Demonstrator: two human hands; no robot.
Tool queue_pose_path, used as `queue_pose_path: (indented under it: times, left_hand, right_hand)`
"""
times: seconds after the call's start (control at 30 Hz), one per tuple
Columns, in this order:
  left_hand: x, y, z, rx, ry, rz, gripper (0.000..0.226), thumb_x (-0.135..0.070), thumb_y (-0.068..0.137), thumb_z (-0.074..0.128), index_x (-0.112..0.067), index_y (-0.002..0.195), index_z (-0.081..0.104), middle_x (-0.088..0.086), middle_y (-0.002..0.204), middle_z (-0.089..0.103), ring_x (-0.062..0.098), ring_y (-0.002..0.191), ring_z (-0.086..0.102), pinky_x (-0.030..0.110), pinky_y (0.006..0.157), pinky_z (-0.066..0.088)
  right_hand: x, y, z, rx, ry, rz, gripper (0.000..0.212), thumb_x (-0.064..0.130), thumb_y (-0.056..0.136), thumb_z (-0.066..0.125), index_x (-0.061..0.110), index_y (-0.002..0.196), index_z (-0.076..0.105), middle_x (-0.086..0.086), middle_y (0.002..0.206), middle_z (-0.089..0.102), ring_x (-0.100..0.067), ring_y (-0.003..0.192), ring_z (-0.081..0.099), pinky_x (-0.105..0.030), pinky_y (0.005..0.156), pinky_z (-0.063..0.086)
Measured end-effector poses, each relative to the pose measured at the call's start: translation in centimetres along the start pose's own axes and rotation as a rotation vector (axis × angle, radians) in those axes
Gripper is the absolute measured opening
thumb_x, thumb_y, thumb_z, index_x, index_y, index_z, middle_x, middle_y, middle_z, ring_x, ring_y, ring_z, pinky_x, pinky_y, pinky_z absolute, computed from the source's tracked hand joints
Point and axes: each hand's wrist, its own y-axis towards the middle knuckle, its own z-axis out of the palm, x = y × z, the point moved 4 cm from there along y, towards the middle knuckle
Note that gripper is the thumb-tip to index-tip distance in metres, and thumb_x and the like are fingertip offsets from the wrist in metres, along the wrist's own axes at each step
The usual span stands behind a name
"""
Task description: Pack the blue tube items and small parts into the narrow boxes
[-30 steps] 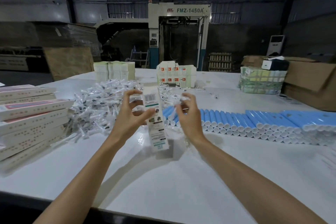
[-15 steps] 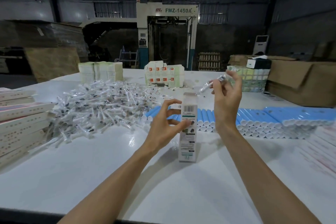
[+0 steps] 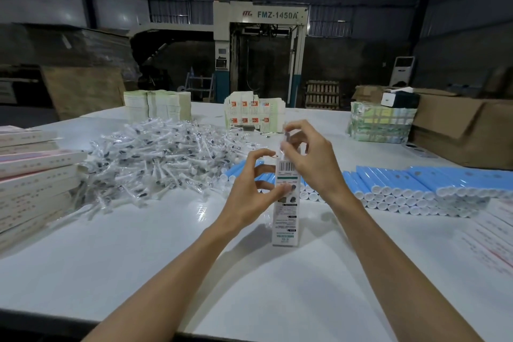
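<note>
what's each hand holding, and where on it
Left hand grips the narrow box at its upper middle; right hand pinches a small part near its top.

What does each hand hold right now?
Left hand: grips the upright narrow box.
Right hand: pinches a small wrapped part over the box's top.

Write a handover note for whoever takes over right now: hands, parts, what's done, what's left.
Left hand holds the narrow box upright on the table.
Right hand pinches a small part just above the box's top.
Supply: pile of wrapped parts to the left, blue tubes in rows to the right, stacked boxes far left.
Done: cannot tell whether a tube is already inside.
Left: likely drop the part in, close the box, then pack the remaining tubes and parts.
</note>
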Motion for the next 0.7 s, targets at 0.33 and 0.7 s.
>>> queue_pose_path:
  times: [0.33, 0.7]
  left_hand:
    - [0.9, 0.0, -0.3, -0.023, -0.055, -0.033, 0.069, -0.038, 0.085, 0.09, -0.041, 0.129, 0.037, -0.004, 0.114, 0.076, 0.022, 0.086, 0.078, 0.032, 0.081, 0.062]
    - [1.1, 0.0, -0.5, -0.035, 0.001, -0.024, 0.074, -0.045, 0.088, 0.087, -0.041, 0.148, 0.044, -0.007, 0.119, 0.074, 0.021, 0.098, 0.077, 0.047, 0.084, 0.067]
  right_hand:
    - [-0.7, -0.8, 0.2, 0.092, -0.04, 0.045, 0.003, 0.017, 0.097, 0.073, 0.015, 0.096, 0.074, 0.007, 0.097, 0.065, -0.005, 0.095, 0.056, -0.007, 0.082, 0.037]
    - [-2.3, -1.8, 1.0, 0.129, -0.03, 0.068, 0.016, 0.025, 0.101, 0.068, 0.014, 0.101, 0.081, 0.007, 0.128, 0.056, -0.013, 0.125, 0.048, -0.037, 0.11, 0.042]
